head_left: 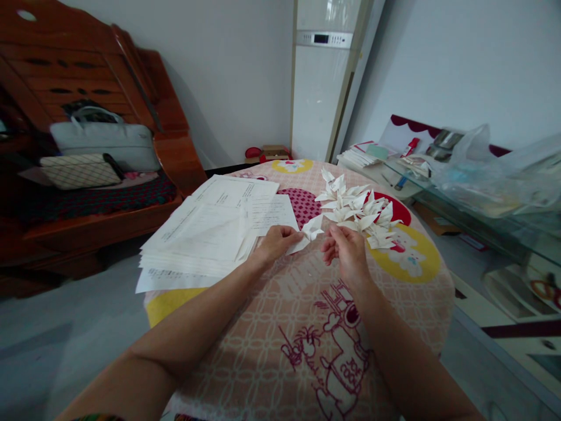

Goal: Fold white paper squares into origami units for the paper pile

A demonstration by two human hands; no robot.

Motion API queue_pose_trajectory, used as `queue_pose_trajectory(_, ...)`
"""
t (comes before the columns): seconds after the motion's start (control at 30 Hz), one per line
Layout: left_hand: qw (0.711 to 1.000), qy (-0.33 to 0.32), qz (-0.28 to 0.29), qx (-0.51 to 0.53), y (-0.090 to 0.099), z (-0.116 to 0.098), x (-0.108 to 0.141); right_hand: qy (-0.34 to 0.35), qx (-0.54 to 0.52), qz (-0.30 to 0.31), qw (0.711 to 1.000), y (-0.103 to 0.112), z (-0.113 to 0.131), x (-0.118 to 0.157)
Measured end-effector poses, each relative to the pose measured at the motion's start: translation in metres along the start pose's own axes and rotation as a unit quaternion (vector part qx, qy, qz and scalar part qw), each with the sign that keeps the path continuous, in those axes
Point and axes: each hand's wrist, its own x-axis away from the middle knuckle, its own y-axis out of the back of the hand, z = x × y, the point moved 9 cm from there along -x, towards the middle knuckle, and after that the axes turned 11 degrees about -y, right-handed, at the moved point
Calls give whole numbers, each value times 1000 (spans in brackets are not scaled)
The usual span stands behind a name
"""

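Observation:
A small folded white paper piece (312,229) is between my two hands, above the patterned tablecloth. My left hand (279,241) pinches its left end between thumb and fingers. My right hand (345,245) is at its right end, thumb and forefinger pressed together on its tip, the other fingers curled. Beyond my right hand lies a pile of folded white paper pieces (359,207) with pointed ends. To the left of my left hand is a stack of printed white sheets (205,225), its edges uneven.
The round table (263,351) has a pink cloth. At the right stands a glass-topped cabinet (464,204) with plastic bags (486,175) and papers. A wooden bench (170,158) with a grey bag (107,143) is at the left, and a tall white appliance (322,99) stands behind.

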Motion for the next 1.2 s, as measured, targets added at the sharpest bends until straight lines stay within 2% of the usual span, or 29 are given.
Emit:
queue_pose_trajectory(0.17,998,-22,-1,-66,2,-4,0,-9,-2,19,1000,-7,0,3)
queue_pose_trajectory(0.33,998,-7,2,-66,-1,2,0,-20,-13,35,999,-9,-1,5)
queue_pose_trajectory(0.53,1000,13,8,3,-9,7,3,-31,-47,34,998,-11,-3,5)
queue_pose_trajectory(0.67,995,30,32,84,-20,10,6,-30,-95,38,994,-14,-7,6)
queue_pose_trajectory(0.77,993,39,28,105,-21,12,6,-26,-99,46,994,-16,-8,5)
queue_pose_trajectory(0.83,993,49,14,109,-18,15,6,-14,-85,32,996,-11,-8,1)
queue_pose_trajectory(1.0,987,77,4,144,-15,19,4,48,-5,-73,996,25,-5,-17)
queue_pose_trajectory(1.1,983,89,-3,161,-13,19,4,47,66,-77,994,32,-12,-27)
queue_pose_trajectory(1.2,981,92,-9,172,-12,20,3,19,79,-45,996,26,-22,-31)
